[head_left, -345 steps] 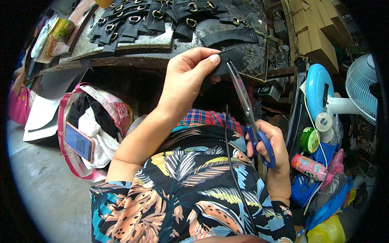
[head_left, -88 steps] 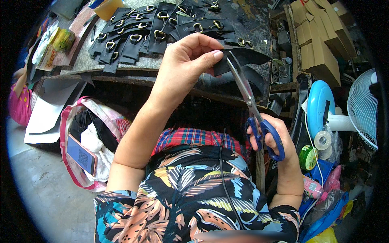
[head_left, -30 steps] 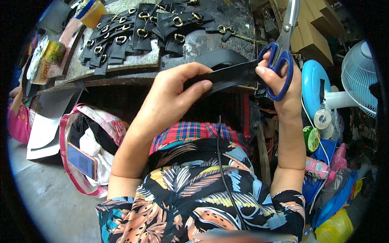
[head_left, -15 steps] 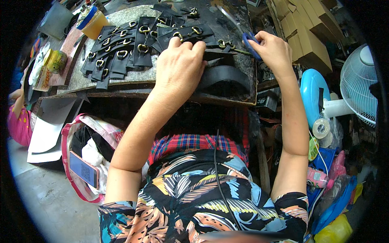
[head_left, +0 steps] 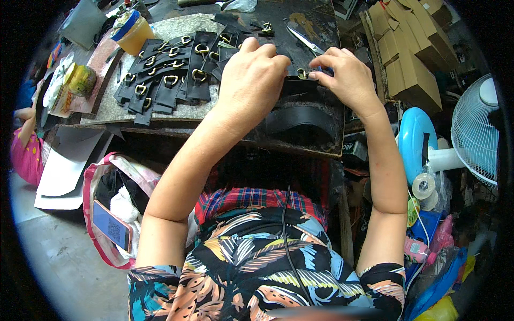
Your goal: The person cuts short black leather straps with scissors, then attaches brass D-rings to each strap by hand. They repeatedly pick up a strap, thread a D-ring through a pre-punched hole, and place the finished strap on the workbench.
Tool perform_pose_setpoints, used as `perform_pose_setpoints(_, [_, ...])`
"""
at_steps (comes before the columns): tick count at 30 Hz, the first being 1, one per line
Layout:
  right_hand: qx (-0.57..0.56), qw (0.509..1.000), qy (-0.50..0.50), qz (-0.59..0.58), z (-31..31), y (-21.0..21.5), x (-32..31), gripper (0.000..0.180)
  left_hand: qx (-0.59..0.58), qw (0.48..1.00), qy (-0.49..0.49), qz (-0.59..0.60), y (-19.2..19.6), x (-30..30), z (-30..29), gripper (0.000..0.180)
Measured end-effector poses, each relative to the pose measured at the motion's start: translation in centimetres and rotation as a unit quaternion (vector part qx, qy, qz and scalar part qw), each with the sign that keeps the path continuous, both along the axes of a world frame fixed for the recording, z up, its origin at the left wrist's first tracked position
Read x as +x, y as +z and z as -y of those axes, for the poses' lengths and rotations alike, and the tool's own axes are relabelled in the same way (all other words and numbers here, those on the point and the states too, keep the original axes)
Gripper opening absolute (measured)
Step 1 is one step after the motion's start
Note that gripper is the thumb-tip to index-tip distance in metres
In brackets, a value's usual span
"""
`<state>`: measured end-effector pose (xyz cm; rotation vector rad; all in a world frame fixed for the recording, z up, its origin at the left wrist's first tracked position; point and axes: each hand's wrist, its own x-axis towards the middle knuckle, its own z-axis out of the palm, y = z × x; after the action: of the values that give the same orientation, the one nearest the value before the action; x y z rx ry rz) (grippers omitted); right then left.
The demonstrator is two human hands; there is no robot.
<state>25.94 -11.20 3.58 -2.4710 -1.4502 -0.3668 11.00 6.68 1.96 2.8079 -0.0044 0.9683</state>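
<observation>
My left hand [head_left: 254, 77] is closed over a black leather strap piece with a metal ring [head_left: 302, 74], its fingertips mostly hidden behind the knuckles. At the strap's right end, the thumb of my right hand [head_left: 347, 79] touches the leather. Curled in that same hand are the blue handles of a pair of scissors [head_left: 305, 40], whose blades point away to the upper left. To the left lies a pile of black leather straps with brass-coloured D-rings [head_left: 171, 80]. A wide black leather band [head_left: 302, 119] curves along the near edge of the table.
A blue-rimmed tub [head_left: 133, 33] and a yellowish jar [head_left: 80, 80] stand at the left of the dark worktable [head_left: 316, 145]. Cardboard boxes [head_left: 409, 77] and a white fan [head_left: 476, 125] are on the right. A bag holding a phone [head_left: 111, 227] sits below left.
My right hand has come left and nearer, bringing the scissors with it, and its thumb now meets the strap's end. The left hand stays on the strap. The whole view has shifted slightly.
</observation>
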Motion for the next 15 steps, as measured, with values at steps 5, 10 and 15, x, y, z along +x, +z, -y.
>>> perform_pose_setpoints(5, [0.126, 0.978, 0.095, -0.139, -0.8, 0.9, 1.2, 0.015, -0.052, 0.995, -0.012, 0.088, 0.8, 0.7, -0.2, 0.022])
perform_pose_setpoints(10, [0.179, 0.901, 0.212, -0.335, 0.3, 3.7, 1.2, 0.018, -0.339, 0.919, -0.198, 0.032, 1.8, 1.5, 0.3, 0.030])
perform_pose_setpoints(15, [0.230, 0.806, 0.209, -0.503, 1.0, 4.0, -0.9, 0.022, -0.507, 0.824, -0.251, -0.029, 3.1, -0.6, 1.2, 0.031])
